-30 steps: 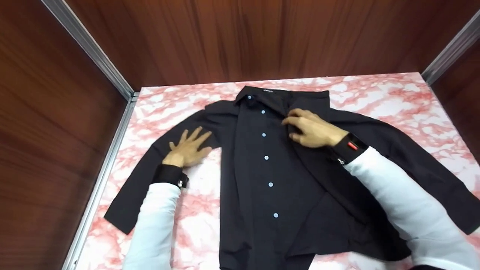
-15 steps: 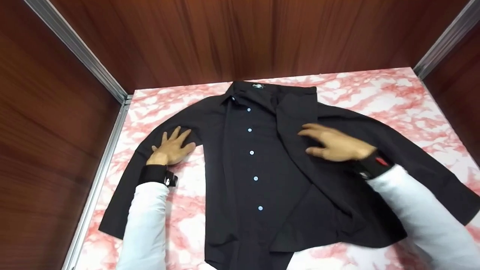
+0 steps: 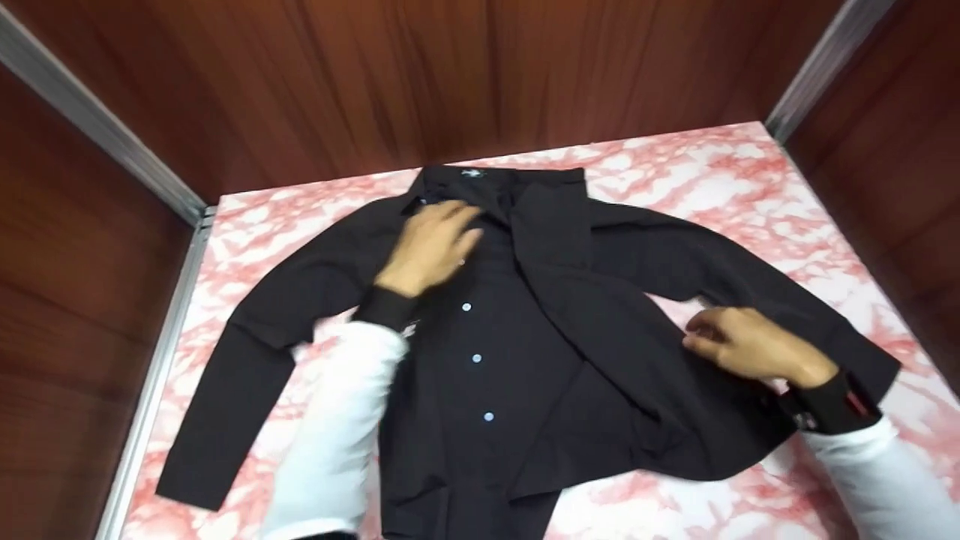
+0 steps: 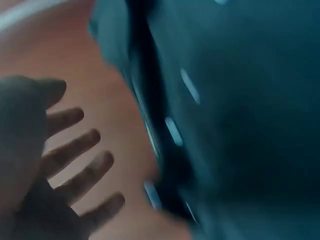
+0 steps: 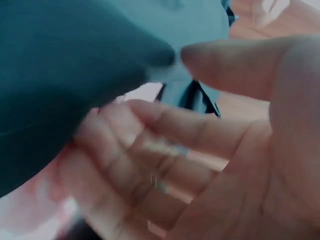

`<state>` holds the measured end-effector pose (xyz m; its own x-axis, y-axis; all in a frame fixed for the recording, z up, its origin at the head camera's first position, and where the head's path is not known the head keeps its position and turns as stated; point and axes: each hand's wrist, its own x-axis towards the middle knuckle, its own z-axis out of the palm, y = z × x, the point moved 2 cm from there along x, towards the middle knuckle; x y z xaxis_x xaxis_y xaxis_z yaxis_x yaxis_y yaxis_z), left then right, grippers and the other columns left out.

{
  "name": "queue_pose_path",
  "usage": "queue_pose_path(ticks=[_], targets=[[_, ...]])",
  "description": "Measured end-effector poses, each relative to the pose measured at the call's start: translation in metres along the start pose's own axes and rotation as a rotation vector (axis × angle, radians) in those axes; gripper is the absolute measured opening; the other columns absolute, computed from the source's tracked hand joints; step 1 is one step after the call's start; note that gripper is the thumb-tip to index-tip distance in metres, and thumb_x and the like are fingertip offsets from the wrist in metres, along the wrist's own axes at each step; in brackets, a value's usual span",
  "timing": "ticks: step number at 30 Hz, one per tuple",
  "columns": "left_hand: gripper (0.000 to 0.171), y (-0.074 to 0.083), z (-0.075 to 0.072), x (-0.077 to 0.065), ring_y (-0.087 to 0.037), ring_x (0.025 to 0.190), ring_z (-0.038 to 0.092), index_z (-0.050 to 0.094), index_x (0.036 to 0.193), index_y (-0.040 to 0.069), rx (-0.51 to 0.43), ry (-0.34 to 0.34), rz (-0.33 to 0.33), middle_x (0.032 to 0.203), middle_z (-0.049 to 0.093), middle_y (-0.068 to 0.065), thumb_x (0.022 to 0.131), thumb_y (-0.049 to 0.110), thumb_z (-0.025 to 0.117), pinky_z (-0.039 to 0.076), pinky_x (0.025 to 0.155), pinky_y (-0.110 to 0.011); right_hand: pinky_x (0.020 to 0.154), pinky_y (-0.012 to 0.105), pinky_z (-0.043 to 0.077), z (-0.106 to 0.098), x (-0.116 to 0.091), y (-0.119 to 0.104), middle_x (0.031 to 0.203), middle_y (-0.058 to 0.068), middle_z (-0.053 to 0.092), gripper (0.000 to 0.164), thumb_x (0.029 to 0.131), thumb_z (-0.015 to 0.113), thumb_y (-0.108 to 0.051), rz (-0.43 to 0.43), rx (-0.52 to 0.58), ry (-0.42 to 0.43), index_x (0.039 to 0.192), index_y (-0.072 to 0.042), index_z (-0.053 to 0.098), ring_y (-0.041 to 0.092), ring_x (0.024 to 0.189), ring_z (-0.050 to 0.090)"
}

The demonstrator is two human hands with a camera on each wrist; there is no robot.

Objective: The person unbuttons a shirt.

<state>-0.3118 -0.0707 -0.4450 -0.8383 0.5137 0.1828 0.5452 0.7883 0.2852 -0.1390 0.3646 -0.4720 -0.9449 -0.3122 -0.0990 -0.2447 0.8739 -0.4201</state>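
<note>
A black long-sleeved button-up shirt (image 3: 615, 322) lies spread on the table, its collar (image 3: 551, 225) toward the back wall. One front panel is folded askew over the other, leaving a row of pale buttons (image 3: 476, 358) showing. My left hand (image 3: 427, 244) hovers over the upper front near the collar; in the left wrist view its fingers (image 4: 85, 182) are spread and hold nothing. At the shirt's right side edge, my right hand (image 3: 754, 349) has its fingers at the border of the cloth. In the right wrist view the thumb (image 5: 230, 65) stands apart from the fingers, close to the fabric edge.
The table (image 3: 705, 169) has a red-and-white marbled top. Dark wood panels (image 3: 450, 82) with metal corner strips (image 3: 97, 112) rise behind it and at both sides. The shirt's sleeves (image 3: 232, 420) reach out to the left and right.
My left hand has left the left sleeve and moved right, over the upper shirt front. My right hand has moved from the front panel out to the right side edge. The view has shifted.
</note>
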Motion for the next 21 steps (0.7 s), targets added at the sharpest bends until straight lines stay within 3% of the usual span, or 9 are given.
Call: queue_pose_path(ticks=[5,10,13,17,19,21], targets=[[0.042,0.076,0.029,0.058,-0.041,0.145,0.063,0.067,0.157,0.017,0.064,-0.168,0.146,0.164,0.066,-0.006,0.118,0.021,0.051,0.052,0.115,-0.064,0.074,0.038,0.054,0.011,-0.021,-0.003,0.087,-0.001,0.070,0.035,0.093,0.092,-0.037,0.121,0.000,-0.032,0.105,-0.011,0.072,0.017,0.082,0.068],[0.050,0.114,0.055,0.095,-0.032,0.146,0.066,0.069,0.155,0.020,0.083,-0.306,0.199,0.164,0.065,0.004,0.111,0.002,0.052,0.054,0.117,-0.061,0.070,0.030,0.047,0.018,-0.031,-0.009,0.080,-0.007,0.059,0.027,0.090,0.092,-0.023,0.071,-0.025,-0.009,0.086,-0.020,0.066,0.011,0.078,0.059],[0.055,0.116,0.086,0.120,-0.030,0.151,0.063,0.066,0.158,0.027,0.125,-0.416,0.189,0.170,0.057,0.008,0.110,0.001,0.056,0.052,0.122,-0.062,0.065,0.026,0.041,0.014,-0.037,-0.008,0.073,-0.011,0.052,0.029,0.089,0.087,-0.012,0.021,-0.025,0.039,0.082,-0.023,0.061,0.005,0.071,0.052],[0.056,0.107,0.127,0.145,-0.037,0.154,0.060,0.061,0.163,0.032,0.180,-0.531,0.158,0.174,0.049,0.008,0.112,0.008,0.060,0.046,0.128,-0.064,0.064,0.024,0.040,0.003,-0.047,-0.003,0.069,-0.014,0.047,0.030,0.089,0.081,-0.005,0.000,0.015,0.116,0.085,-0.024,0.058,0.001,0.067,0.050],[0.053,0.104,0.135,0.151,-0.040,0.151,0.062,0.062,0.161,0.029,0.204,-0.527,0.151,0.173,0.050,0.002,0.112,0.010,0.062,0.048,0.127,-0.063,0.067,0.024,0.043,-0.004,-0.054,0.003,0.072,-0.014,0.053,0.030,0.088,0.082,-0.002,-0.004,0.022,0.168,0.093,-0.022,0.061,0.003,0.070,0.054],[0.048,0.094,0.136,0.152,-0.043,0.143,0.066,0.066,0.156,0.023,0.207,-0.461,0.150,0.164,0.056,-0.006,0.109,0.009,0.066,0.055,0.120,-0.061,0.070,0.027,0.047,-0.012,-0.060,0.008,0.080,-0.008,0.065,0.031,0.087,0.084,0.001,0.000,0.010,0.222,0.105,-0.017,0.066,0.009,0.077,0.062]])
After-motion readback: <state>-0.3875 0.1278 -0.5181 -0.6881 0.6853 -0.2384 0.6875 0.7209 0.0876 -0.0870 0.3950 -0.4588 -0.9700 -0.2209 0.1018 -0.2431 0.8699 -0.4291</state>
